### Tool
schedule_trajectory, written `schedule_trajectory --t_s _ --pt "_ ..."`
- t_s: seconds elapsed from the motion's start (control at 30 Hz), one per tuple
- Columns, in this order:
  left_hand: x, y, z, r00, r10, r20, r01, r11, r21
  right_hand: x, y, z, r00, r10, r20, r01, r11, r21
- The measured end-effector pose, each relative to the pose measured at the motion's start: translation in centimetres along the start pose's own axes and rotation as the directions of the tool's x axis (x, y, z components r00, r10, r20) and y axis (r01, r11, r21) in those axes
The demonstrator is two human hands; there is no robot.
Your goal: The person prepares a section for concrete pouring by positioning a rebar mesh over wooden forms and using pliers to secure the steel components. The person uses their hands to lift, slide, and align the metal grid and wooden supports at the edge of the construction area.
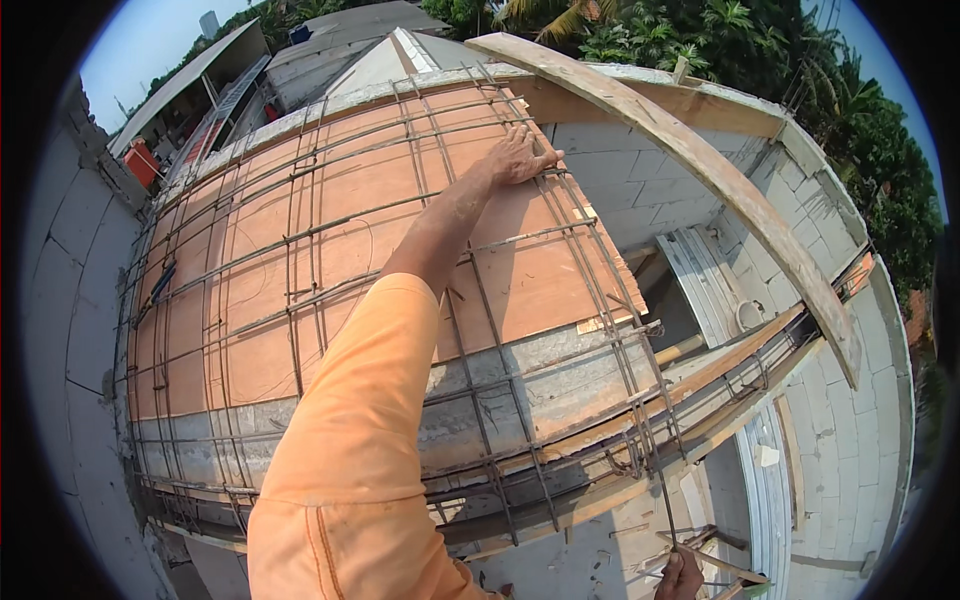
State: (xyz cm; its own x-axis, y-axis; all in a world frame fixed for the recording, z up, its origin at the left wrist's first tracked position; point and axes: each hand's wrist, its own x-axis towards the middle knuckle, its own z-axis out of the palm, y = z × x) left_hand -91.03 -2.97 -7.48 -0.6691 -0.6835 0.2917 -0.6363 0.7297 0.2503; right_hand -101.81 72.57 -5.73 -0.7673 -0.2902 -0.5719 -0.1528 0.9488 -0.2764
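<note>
A grid of steel rebar [372, 217] lies over orange-brown plywood sheets [260, 235]. My left arm, in an orange sleeve, reaches across it. My left hand [515, 157] rests palm down at the far right corner of the grid, fingers spread and thumb out, touching the bars. At the bottom edge, my right hand [680, 575] is closed around the near end of a rebar rod [668, 505]. That rod runs up toward the right side of the grid, alongside other bars. A dark tool with blue handles [157, 285], perhaps pincers, lies on the left of the grid.
A long wooden plank [690, 145] spans the opening on the right. Below it are metal sheets [705, 285] and a round pale bucket [748, 316]. Grey block walls [845, 440] stand right and left. Past the near formwork beam [590, 505] the view drops to a lower level.
</note>
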Motion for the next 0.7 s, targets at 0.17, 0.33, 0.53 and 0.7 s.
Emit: schedule_trajectory --t_s 0.17,0.33,0.53,0.7 --pt "-0.5 0.9 0.0 0.998 -0.012 -0.054 0.014 0.999 0.046 0.0 -0.6 -0.3 0.999 0.044 0.003 -0.044 0.999 -0.009" --pt "-1.6 1.4 -0.6 0.998 -0.061 0.000 0.061 0.998 0.001 -0.4 -0.7 -0.1 0.999 0.047 0.005 -0.046 0.999 -0.022" --pt "-1.9 1.5 -1.4 0.996 -0.078 0.039 0.080 0.996 -0.048 0.0 -1.1 0.4 0.998 0.066 0.007 -0.066 0.998 -0.024" --pt "-1.7 1.4 -0.7 0.996 -0.085 0.014 0.086 0.995 -0.048 0.3 -1.3 0.4 0.998 0.060 0.006 -0.060 0.998 -0.028"
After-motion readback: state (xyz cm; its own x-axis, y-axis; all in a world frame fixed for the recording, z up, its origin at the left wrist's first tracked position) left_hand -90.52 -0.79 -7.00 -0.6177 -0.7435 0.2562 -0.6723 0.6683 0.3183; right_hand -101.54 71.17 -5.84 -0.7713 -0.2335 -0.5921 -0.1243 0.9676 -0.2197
